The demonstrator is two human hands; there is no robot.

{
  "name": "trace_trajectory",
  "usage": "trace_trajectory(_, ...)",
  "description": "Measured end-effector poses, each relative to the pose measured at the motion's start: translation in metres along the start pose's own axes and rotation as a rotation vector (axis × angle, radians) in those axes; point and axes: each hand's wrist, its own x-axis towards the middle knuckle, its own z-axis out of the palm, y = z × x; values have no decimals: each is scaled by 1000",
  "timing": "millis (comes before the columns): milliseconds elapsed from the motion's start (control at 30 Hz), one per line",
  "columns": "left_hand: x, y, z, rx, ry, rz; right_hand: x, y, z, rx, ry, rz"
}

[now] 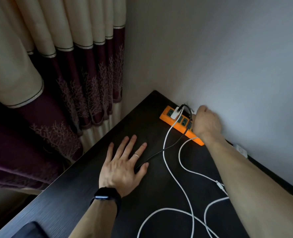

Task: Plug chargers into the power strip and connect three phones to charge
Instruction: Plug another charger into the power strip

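Bracing on the dark surface (73,203), we rest the left hand (123,165) flat, its fingers (131,145) straight and spread, holding nothing. It lies over the near end of the black braided cable (155,154), which we judge steadies the body and pins that lead during the reach. The right hand (206,124) is at the far right, against the wall, over the orange power strip (164,116), with its fingers (202,109) curled; what they grip, if anything, is hidden, so we cannot tell. The strip lies along the wall, presumably so the leads can trail toward the near edge. Count: one power strip; one white charger (175,113) seated at its far-left end; one black cable; one white cable (164,155) from that charger and a second white cable (179,155) emerging beside the right wrist. A dark slab (32,229) at the near-left edge may be a phone; no other is in view.
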Motion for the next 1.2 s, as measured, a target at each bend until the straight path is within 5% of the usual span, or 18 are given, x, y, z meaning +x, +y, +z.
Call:
trace_trajectory(167, 0, -1, -3, -1, -8, -1, -11, 12, -2, 328, 163, 132)
trace_trajectory(400, 0, 2, -7, -2, -30, -8, -28, 19, -5, 1083, -47, 325)
trace_trajectory(667, 1, 0, -5, -2, -29, -14, -21, 14, 3, 1250, -54, 372)
trace_trajectory(1200, 0, 0, -3, 5, -3, -14, -35, 11, 7, 1065, -76, 158)
